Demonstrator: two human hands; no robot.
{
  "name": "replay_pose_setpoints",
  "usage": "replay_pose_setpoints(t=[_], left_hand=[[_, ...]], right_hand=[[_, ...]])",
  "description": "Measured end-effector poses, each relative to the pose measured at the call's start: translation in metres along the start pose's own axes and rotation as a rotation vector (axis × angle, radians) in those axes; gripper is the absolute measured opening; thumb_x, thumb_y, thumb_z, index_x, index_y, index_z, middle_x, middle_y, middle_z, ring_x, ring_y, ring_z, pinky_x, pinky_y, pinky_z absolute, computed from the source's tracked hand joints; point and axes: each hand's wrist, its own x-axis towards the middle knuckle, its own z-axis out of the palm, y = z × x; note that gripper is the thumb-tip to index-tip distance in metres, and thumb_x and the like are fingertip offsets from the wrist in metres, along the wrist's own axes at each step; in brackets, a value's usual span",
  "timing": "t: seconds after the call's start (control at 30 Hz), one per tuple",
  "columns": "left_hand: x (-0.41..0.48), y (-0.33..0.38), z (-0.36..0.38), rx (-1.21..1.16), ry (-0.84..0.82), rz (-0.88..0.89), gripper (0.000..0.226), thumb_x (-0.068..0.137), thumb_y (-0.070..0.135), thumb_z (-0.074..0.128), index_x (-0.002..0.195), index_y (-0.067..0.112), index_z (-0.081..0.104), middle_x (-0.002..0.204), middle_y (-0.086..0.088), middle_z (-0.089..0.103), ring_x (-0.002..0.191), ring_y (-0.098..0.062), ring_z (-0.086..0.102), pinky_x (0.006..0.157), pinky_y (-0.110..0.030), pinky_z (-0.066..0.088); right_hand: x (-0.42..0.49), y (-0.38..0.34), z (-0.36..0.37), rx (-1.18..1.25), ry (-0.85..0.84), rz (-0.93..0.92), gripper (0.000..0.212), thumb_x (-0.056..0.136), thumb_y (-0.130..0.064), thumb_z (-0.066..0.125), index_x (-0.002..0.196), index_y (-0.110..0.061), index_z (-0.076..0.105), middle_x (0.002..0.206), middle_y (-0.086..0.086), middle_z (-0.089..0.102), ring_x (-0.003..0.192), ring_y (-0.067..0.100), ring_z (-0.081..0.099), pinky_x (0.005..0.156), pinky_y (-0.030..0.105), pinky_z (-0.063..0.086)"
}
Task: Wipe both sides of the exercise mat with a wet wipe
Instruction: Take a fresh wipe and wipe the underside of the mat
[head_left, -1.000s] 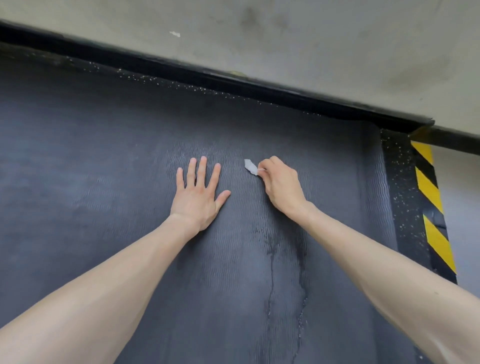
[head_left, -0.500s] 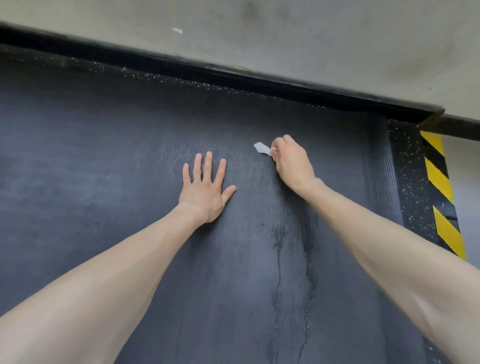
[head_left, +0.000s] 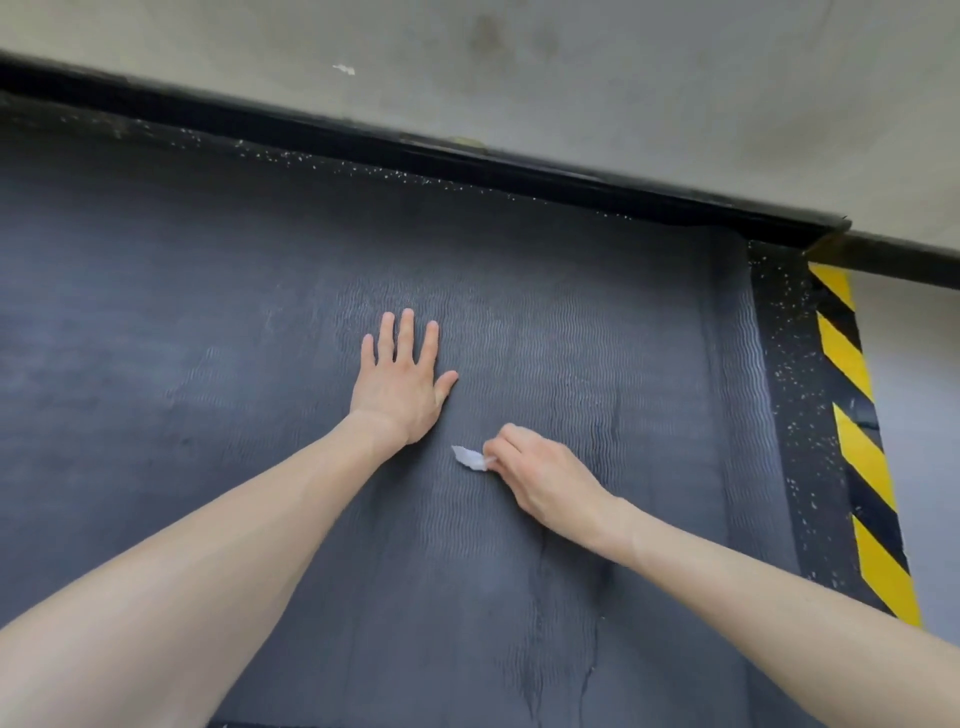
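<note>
A dark grey exercise mat (head_left: 208, 364) with a fine wavy ribbed surface covers most of the floor in front of me. My left hand (head_left: 400, 382) lies flat on it with straight fingers pressing down. Just to its lower right, my right hand (head_left: 540, 475) pinches a small crumpled white wet wipe (head_left: 469, 459) against the mat; only a corner of the wipe sticks out past the fingers. Dark wet streaks run down the mat below the right hand.
A black baseboard (head_left: 467, 156) and a pale grey wall (head_left: 623, 78) border the mat's far edge. Speckled black flooring (head_left: 800, 415) shows to the right of the mat. Yellow-and-black hazard tape (head_left: 857, 441) runs along the right side.
My right hand has pulled the wet wipe back toward me along the mat, from beyond the left hand's fingertips to below its thumb. The left hand stays flat in place.
</note>
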Motion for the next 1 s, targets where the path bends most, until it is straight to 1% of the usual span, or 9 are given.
replay_pose_setpoints(t=[0.1, 0.2, 0.27, 0.47, 0.6, 0.67, 0.77, 0.9, 1.0], left_hand=[[-0.033, 0.011, 0.009, -0.022, -0.004, 0.065, 0.066, 0.106, 0.052, 0.015, 0.159, 0.022, -0.010, 0.167, -0.005, -0.017, 0.152, -0.042, -0.013, 0.120, -0.062, 0.005], [-0.061, 0.020, 0.024, 0.007, -0.002, 0.099, 0.062, 0.106, 0.048, 0.013, 0.159, 0.024, -0.011, 0.167, -0.002, -0.018, 0.151, -0.044, -0.014, 0.118, -0.066, 0.004], [-0.066, 0.020, 0.028, -0.008, -0.004, 0.088, 0.063, 0.106, 0.048, 0.010, 0.159, 0.024, -0.014, 0.167, -0.002, -0.020, 0.151, -0.044, -0.017, 0.119, -0.066, 0.002], [-0.063, 0.016, 0.029, -0.003, -0.007, 0.106, 0.063, 0.106, 0.049, 0.010, 0.159, 0.023, -0.014, 0.166, -0.003, -0.021, 0.151, -0.043, -0.017, 0.119, -0.065, 0.001], [-0.073, 0.022, 0.026, -0.026, -0.029, 0.100, 0.066, 0.106, 0.049, 0.013, 0.160, 0.019, -0.010, 0.167, -0.005, -0.019, 0.151, -0.044, -0.016, 0.120, -0.064, 0.003], [-0.087, 0.027, 0.031, -0.013, -0.035, 0.129, 0.067, 0.106, 0.050, 0.013, 0.159, 0.017, -0.011, 0.166, -0.006, -0.021, 0.150, -0.044, -0.017, 0.120, -0.064, 0.002], [-0.106, 0.025, 0.042, 0.019, -0.029, 0.178, 0.066, 0.106, 0.049, 0.012, 0.159, 0.018, -0.013, 0.166, -0.006, -0.022, 0.150, -0.044, -0.018, 0.121, -0.063, 0.001], [-0.119, 0.016, 0.048, 0.026, -0.025, 0.222, 0.064, 0.106, 0.048, 0.012, 0.160, 0.021, -0.010, 0.167, -0.003, -0.018, 0.152, -0.040, -0.015, 0.123, -0.058, 0.002], [-0.125, 0.010, 0.047, 0.036, -0.030, 0.245, 0.063, 0.107, 0.046, 0.013, 0.160, 0.021, -0.009, 0.168, -0.002, -0.016, 0.152, -0.039, -0.014, 0.123, -0.057, 0.003]], right_hand=[[0.037, 0.033, -0.016, -0.066, 0.090, 0.092, 0.003, 0.094, -0.009, 0.054, 0.092, -0.011, 0.057, 0.091, 0.008, 0.050, 0.080, 0.030, 0.052, 0.061, 0.040, 0.044], [0.065, 0.053, -0.031, -0.084, 0.201, 0.272, 0.014, 0.100, -0.017, 0.051, 0.093, -0.011, 0.062, 0.091, 0.007, 0.053, 0.080, 0.031, 0.053, 0.064, 0.041, 0.044], [0.059, 0.039, -0.026, -0.049, 0.234, 0.324, 0.020, 0.103, -0.020, 0.048, 0.094, -0.011, 0.062, 0.090, 0.005, 0.051, 0.075, 0.030, 0.053, 0.064, 0.040, 0.044], [-0.020, -0.019, 0.004, 0.061, 0.130, 0.242, 0.014, 0.101, -0.019, 0.050, 0.100, -0.012, 0.062, 0.092, 0.004, 0.056, 0.081, 0.026, 0.056, 0.072, 0.040, 0.047], [-0.069, -0.059, 0.018, 0.038, -0.019, 0.100, 0.007, 0.098, -0.011, 0.051, 0.098, -0.012, 0.058, 0.093, 0.003, 0.052, 0.081, 0.024, 0.053, 0.070, 0.039, 0.048], [-0.064, -0.055, 0.015, 0.025, -0.042, 0.070, 0.006, 0.096, -0.008, 0.052, 0.096, -0.011, 0.057, 0.092, 0.004, 0.050, 0.080, 0.024, 0.051, 0.067, 0.038, 0.047], [-0.025, -0.032, 0.004, -0.016, 0.011, 0.138, 0.009, 0.088, -0.001, 0.055, 0.091, -0.010, 0.056, 0.088, 0.007, 0.050, 0.080, 0.029, 0.053, 0.066, 0.043, 0.046], [0.016, -0.013, -0.006, -0.083, 0.136, 0.310, 0.008, 0.095, -0.006, 0.049, 0.096, -0.008, 0.057, 0.094, 0.009, 0.052, 0.086, 0.032, 0.053, 0.067, 0.043, 0.046], [0.009, -0.025, 0.004, -0.035, 0.193, 0.353, 0.010, 0.097, -0.006, 0.048, 0.096, -0.006, 0.058, 0.094, 0.011, 0.053, 0.084, 0.032, 0.053, 0.069, 0.043, 0.045]])
